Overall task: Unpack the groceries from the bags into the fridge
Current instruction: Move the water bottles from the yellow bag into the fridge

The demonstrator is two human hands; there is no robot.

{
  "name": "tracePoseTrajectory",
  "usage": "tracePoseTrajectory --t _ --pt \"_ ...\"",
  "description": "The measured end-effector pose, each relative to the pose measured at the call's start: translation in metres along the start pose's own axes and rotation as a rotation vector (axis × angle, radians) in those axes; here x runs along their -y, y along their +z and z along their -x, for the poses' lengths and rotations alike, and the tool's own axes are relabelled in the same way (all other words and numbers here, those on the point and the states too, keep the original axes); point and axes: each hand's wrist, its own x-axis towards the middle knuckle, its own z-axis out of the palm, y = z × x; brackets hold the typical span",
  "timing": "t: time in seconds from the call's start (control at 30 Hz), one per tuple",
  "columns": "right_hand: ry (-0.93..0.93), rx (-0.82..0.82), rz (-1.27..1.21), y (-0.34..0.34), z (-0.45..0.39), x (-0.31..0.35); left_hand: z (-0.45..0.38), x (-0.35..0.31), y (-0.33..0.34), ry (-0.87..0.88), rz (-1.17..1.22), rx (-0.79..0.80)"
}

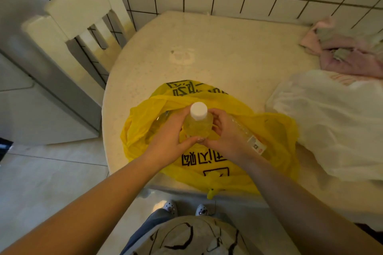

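A yellow plastic bag (275,130) with black print lies open on the round table (207,47). Above its mouth I hold a clear bottle (198,124) of yellowish liquid with a white cap, upright. My left hand (167,138) wraps its left side and my right hand (226,136) its right side, fingertips meeting at the front. A second clear bottle (248,136) with a label lies in the bag, right of my right hand. A white plastic bag (331,122) sits full on the table's right.
A white chair (83,16) stands at the table's far left against the tiled wall. A grey-white appliance body (31,89) fills the left side. Pink cloth (348,47) is bunched at the table's far right. My feet stand at the table's near edge.
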Motion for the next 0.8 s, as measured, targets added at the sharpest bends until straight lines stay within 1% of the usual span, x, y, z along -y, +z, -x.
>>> tracePoseTrajectory --t 0.1,0.2,0.27,0.37,0.57,0.73,0.8 --pt "0.004 -0.004 -0.012 -0.003 0.005 -0.001 -0.001 -0.002 0.005 -0.01 0.0 -0.005" --pt "0.018 -0.007 0.056 -0.009 0.007 -0.005 -0.004 -0.006 0.01 -0.021 0.016 -0.009" --pt "0.035 -0.017 0.144 -0.017 0.013 -0.016 -0.005 -0.01 0.013 -0.028 0.033 -0.017" --pt "0.061 -0.08 0.357 -0.038 0.031 -0.038 -0.004 -0.014 0.018 -0.039 0.053 -0.025" --pt "0.099 -0.198 0.651 -0.075 0.066 -0.08 -0.004 -0.036 0.036 -0.044 0.106 0.047" --pt "0.186 -0.194 0.768 -0.084 0.077 -0.093 -0.004 -0.049 0.054 -0.019 0.118 0.1" --pt "0.264 -0.194 0.828 -0.087 0.082 -0.093 -0.003 -0.049 0.06 -0.003 0.107 0.124"
